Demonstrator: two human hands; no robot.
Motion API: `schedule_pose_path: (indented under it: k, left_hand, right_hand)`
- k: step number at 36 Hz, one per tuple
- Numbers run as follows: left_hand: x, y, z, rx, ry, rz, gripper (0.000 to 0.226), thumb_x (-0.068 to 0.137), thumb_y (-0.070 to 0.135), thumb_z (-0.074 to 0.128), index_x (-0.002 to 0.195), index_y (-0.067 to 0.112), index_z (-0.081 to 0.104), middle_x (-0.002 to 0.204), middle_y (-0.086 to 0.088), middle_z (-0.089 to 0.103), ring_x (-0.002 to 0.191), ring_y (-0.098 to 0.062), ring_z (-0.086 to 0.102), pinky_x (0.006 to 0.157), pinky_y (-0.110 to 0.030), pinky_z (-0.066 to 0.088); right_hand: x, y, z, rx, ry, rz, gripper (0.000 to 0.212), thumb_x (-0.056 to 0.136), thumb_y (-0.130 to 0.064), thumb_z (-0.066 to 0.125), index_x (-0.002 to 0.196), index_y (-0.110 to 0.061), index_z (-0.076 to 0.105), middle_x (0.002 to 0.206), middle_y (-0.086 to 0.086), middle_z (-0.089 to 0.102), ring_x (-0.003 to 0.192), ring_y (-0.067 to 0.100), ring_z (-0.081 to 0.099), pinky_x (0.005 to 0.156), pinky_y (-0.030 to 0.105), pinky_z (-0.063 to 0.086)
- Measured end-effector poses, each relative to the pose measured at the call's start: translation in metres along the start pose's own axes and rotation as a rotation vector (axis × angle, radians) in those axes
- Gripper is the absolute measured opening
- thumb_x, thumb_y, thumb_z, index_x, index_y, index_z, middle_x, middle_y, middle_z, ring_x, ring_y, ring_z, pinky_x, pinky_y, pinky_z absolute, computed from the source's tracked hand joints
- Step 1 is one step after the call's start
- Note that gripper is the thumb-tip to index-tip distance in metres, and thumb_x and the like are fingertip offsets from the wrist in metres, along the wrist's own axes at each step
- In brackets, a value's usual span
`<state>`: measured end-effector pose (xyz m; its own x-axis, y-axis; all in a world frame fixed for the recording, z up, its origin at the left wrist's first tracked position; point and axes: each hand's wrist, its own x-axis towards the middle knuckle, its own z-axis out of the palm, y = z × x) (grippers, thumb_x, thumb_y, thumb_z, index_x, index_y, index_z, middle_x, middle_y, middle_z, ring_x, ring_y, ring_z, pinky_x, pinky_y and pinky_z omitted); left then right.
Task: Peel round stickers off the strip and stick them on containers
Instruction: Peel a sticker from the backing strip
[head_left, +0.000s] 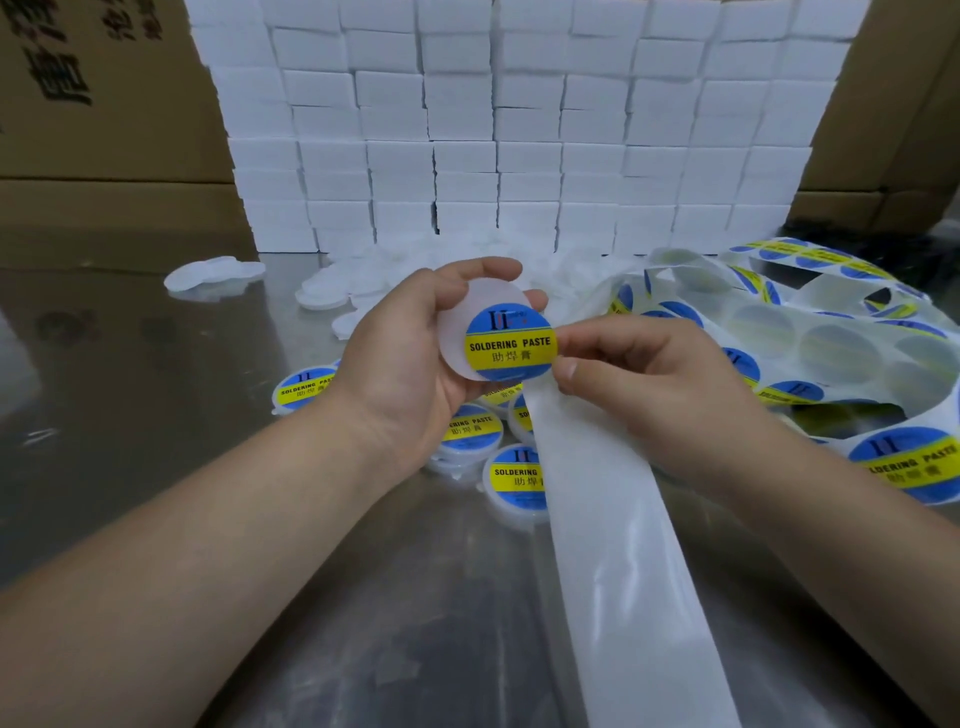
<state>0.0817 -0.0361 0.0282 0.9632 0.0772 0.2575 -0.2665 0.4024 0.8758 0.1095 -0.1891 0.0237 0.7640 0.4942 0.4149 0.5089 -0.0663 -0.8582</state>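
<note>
My left hand (410, 353) grips a round white container (480, 312) above the metal table, its flat face turned toward me. A blue and yellow round sticker (510, 343) reading SOLDERING PASTE lies over the container's lower right part. My right hand (639, 374) pinches the sticker's right edge between thumb and forefinger. The empty white backing strip (608, 545) runs from under my right hand down to the bottom of the view. A tangled strip with more stickers (810, 332) lies at the right.
Several labelled containers (514, 478) sit on the steel table (156, 415) under my hands. Unlabelled white lids (215, 275) lie farther back. A wall of white boxes (519, 130) stands behind, with cardboard cartons (93, 104) at both sides.
</note>
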Motion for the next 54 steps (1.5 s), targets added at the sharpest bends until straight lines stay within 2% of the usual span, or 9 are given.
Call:
schedule_pose_path:
  k: [6,12,17,26,32,41,48,51,54]
  left_hand:
    - [-0.001,0.0,0.001,0.036,-0.059,-0.013,0.032,0.089,0.014,0.029,0.087,0.014,0.061,0.085,-0.009,0.071,0.074,-0.021,0.067,0.059,-0.028,0.055]
    - [-0.001,-0.004,-0.001,0.152,-0.077,0.055,0.027,0.086,0.001,0.044,0.088,0.02,0.063,0.089,-0.005,0.072,0.076,-0.019,0.068,0.059,-0.026,0.053]
    - [-0.002,-0.007,-0.002,0.261,-0.089,0.112,0.025,0.082,0.005,0.059,0.087,0.028,0.064,0.089,0.003,0.073,0.076,-0.013,0.068,0.057,-0.021,0.051]
    - [-0.004,-0.008,0.001,0.322,-0.076,0.152,0.025,0.087,0.005,0.056,0.089,0.03,0.062,0.089,0.008,0.072,0.078,-0.009,0.068,0.057,-0.019,0.05]
    - [-0.003,-0.008,0.0,0.324,-0.076,0.151,0.026,0.088,0.006,0.056,0.09,0.031,0.062,0.091,0.008,0.072,0.081,-0.01,0.069,0.059,-0.019,0.051]
    - [-0.003,-0.009,0.001,0.325,-0.074,0.165,0.025,0.088,0.006,0.055,0.091,0.03,0.061,0.092,0.009,0.072,0.083,-0.009,0.068,0.06,-0.018,0.051]
    - [-0.002,-0.009,0.0,0.346,-0.068,0.173,0.027,0.088,0.005,0.055,0.089,0.032,0.062,0.092,0.009,0.072,0.084,-0.01,0.068,0.06,-0.019,0.051]
    - [-0.002,-0.01,0.0,0.356,-0.065,0.178,0.028,0.088,0.006,0.054,0.089,0.032,0.062,0.093,0.009,0.072,0.085,-0.01,0.068,0.061,-0.02,0.051]
    - [-0.003,-0.01,0.0,0.365,-0.064,0.183,0.028,0.089,0.005,0.054,0.089,0.032,0.062,0.093,0.01,0.072,0.085,-0.011,0.068,0.062,-0.021,0.052]
  right_hand:
    - [-0.001,-0.003,0.001,0.037,-0.034,0.019,0.032,0.083,-0.007,0.06,0.075,-0.034,0.074,0.092,0.021,0.065,0.078,0.014,0.059,0.071,0.026,0.047]
    - [-0.002,-0.006,0.001,0.043,-0.044,0.021,0.031,0.084,-0.002,0.059,0.079,-0.03,0.072,0.095,0.025,0.064,0.077,0.015,0.056,0.075,0.03,0.044]
    - [-0.002,-0.006,0.002,0.059,-0.037,0.021,0.033,0.083,0.0,0.059,0.075,-0.03,0.072,0.093,0.026,0.063,0.076,0.015,0.055,0.074,0.029,0.044]
    - [-0.001,-0.006,0.001,0.047,-0.056,0.022,0.037,0.083,-0.002,0.06,0.071,-0.034,0.074,0.076,0.015,0.066,0.072,0.01,0.055,0.071,0.023,0.044]
    - [-0.002,-0.006,0.001,0.034,-0.044,0.032,0.031,0.083,-0.004,0.06,0.074,-0.032,0.072,0.087,0.016,0.068,0.075,0.011,0.058,0.075,0.028,0.046]
    - [-0.001,-0.005,0.001,0.027,-0.037,0.032,0.032,0.083,-0.004,0.06,0.073,-0.033,0.073,0.09,0.015,0.068,0.076,0.011,0.059,0.075,0.027,0.046]
    - [-0.002,-0.007,0.002,0.031,-0.035,0.033,0.028,0.082,-0.004,0.059,0.079,-0.029,0.071,0.095,0.025,0.065,0.08,0.021,0.059,0.081,0.039,0.047]
    - [-0.002,-0.007,0.002,0.012,-0.028,0.03,0.027,0.083,-0.004,0.059,0.081,-0.029,0.071,0.096,0.024,0.066,0.082,0.033,0.062,0.085,0.046,0.048]
    - [-0.001,-0.007,0.003,0.013,-0.026,0.029,0.027,0.083,-0.004,0.059,0.08,-0.028,0.071,0.094,0.023,0.066,0.08,0.024,0.06,0.085,0.047,0.048]
